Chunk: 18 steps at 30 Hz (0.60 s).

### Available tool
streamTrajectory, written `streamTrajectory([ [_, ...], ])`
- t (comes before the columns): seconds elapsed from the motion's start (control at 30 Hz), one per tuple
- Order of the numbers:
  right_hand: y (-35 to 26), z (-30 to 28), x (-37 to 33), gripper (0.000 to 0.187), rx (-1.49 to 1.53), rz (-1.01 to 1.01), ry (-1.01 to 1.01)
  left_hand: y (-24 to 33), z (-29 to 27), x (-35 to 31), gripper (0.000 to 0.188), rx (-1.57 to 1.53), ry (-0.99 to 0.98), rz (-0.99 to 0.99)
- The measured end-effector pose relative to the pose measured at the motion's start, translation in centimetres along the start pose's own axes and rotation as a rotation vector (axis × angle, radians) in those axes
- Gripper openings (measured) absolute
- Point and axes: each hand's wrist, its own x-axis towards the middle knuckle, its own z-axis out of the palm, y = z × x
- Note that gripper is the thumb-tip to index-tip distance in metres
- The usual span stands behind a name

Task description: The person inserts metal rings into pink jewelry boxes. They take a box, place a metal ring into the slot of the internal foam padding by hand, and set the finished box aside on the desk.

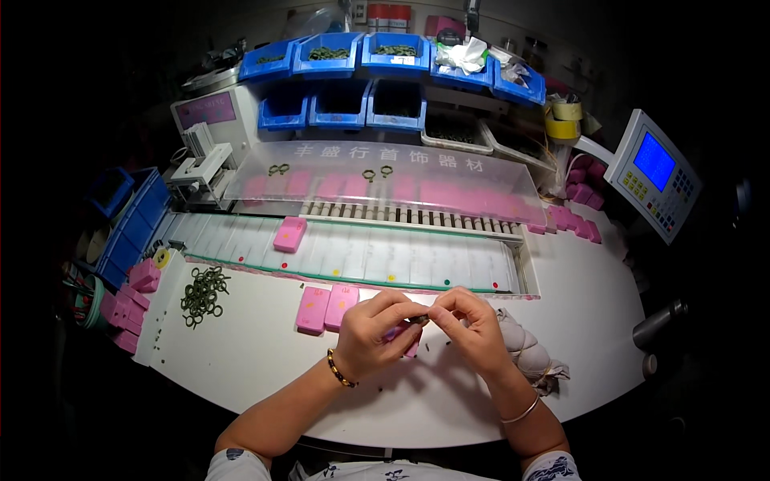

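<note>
Both hands meet over the front middle of the white table. My left hand (370, 335) is closed, its thumb and fingers pinching a small dark green piece (419, 319). The fingertips of my right hand (472, 330) press together at the right end of that piece; most of it is hidden by fingers. Below them a pink block (413, 349) shows in part, mostly covered by my left hand. Just left lie two more pink blocks, one (313, 309) beside the other (343, 303). A wrapped grey cloth bundle (521, 346) lies beside my right wrist.
A pile of dark green rings (204, 295) lies on the left. Behind the hands runs a conveyor (369, 250) carrying a pink block (289, 234), under a clear cover (385, 164). Blue bins (327, 54) stand at the back, a control screen (654, 164) at right.
</note>
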Motion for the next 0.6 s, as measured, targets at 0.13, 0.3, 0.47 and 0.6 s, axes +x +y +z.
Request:
streamTrajectory([
  [0.13,0.8,0.1,-0.1,0.01,0.156,0.086,0.05,0.4,0.5,-0.4,0.031,-0.065,0.058,-0.161],
  [0.3,-0.1,-0.4,0.1,0.007,0.096,0.099,0.166,0.4,0.5,-0.4,0.031,-0.202,-0.013,-0.444],
  [0.47,-0.3,-0.5,0.1,0.005,-0.096,0.049,0.178,0.4,0.5,-0.3,0.026,-0.327,-0.035,-0.595],
  [0.6,-1.0,0.1,0.2,0.008,-0.202,0.01,0.129,-0.3,0.5,-0.8,0.018,-0.421,-0.005,-0.641],
])
